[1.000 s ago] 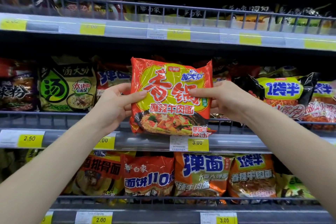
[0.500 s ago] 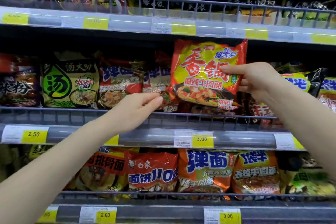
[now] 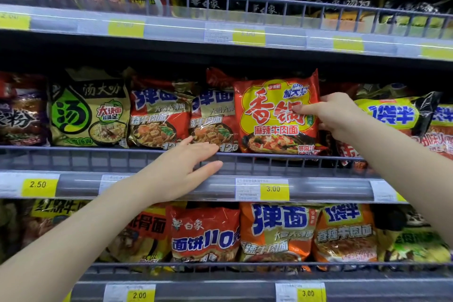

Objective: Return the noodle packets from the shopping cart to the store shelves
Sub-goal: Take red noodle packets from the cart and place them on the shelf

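Now our right hand (image 3: 335, 115) pinches the right edge of the red packet (image 3: 274, 117), thumb on its front, fingers curled behind. It stands upright on the middle shelf (image 3: 147, 162), behind the wire rail, beside two orange packets (image 3: 186, 117). Our left hand (image 3: 181, 169) hovers flat-fingered at the rail, holding nothing.

glossy crinkled plastic noodle packet (image 3: 277, 115), matt grey metal shelf rail (image 3: 98, 158), paper price tag (image 3: 273, 189)

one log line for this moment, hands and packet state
right hand: holds red noodle packet by right edge | packet: upright on middle shelf behind rail | left hand: open, at rail
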Demonstrator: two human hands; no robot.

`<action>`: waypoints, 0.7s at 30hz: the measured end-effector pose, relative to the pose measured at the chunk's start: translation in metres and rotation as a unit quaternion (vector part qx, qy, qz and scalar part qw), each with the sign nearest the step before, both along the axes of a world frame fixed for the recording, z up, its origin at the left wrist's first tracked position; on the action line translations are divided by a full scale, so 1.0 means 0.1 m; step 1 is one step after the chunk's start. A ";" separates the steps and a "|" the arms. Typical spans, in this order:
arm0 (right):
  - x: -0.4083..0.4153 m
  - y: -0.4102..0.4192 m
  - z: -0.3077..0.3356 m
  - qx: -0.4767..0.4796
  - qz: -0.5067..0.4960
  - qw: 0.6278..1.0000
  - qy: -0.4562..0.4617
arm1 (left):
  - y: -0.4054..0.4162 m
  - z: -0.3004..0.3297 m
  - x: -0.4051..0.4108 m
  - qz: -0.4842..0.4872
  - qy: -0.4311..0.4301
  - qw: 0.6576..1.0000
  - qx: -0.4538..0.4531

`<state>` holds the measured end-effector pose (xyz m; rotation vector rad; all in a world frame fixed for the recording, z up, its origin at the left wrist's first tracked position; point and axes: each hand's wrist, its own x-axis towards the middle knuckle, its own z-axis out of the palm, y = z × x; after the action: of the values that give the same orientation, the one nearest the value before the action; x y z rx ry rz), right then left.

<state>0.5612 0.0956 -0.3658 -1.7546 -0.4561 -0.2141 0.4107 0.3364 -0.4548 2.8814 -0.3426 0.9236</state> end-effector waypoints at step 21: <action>-0.02 0.01 0.02 -0.321 -0.110 0.940 -0.041 | -0.03 0.00 -0.05 -0.011 -0.008 1.000 -0.017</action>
<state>0.5588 0.0967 -0.3634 -2.4503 -0.4128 -0.3224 0.4053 0.3335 -0.4546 2.8357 -0.3573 0.9395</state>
